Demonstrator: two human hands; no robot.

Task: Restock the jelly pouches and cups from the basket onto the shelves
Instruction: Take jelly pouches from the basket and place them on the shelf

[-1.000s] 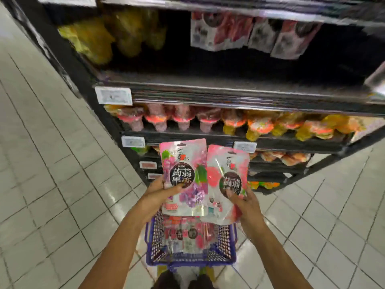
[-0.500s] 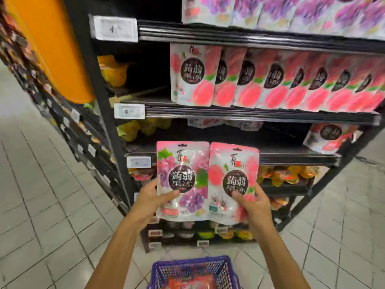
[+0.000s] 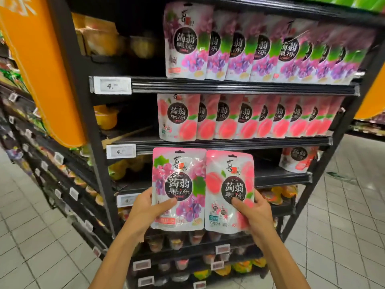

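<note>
My left hand point(image 3: 146, 211) grips a grape jelly pouch point(image 3: 179, 184) by its lower left edge, thumb across the front. Beside it, my right hand point(image 3: 253, 213) holds a peach jelly pouch point(image 3: 228, 190) at its lower right corner. Both pouches stand upright, side by side, in front of the black shelf unit. A row of grape pouches point(image 3: 260, 49) fills one shelf, and a row of peach pouches point(image 3: 250, 117) fills the shelf below it. The basket is out of view.
A lone red-and-white pouch point(image 3: 298, 158) sits on the third shelf point(image 3: 281, 176) at the right. Jelly cups point(image 3: 277, 196) line the lower shelves. Yellow cups point(image 3: 106, 118) sit at the shelves' left end. An orange pillar point(image 3: 41, 69) stands at the left; tiled floor point(image 3: 343, 226) lies on both sides.
Both hands have lifted the two pouches higher and the view has tilted up. The basket has dropped out of sight and the grape pouch shelf has come into view.
</note>
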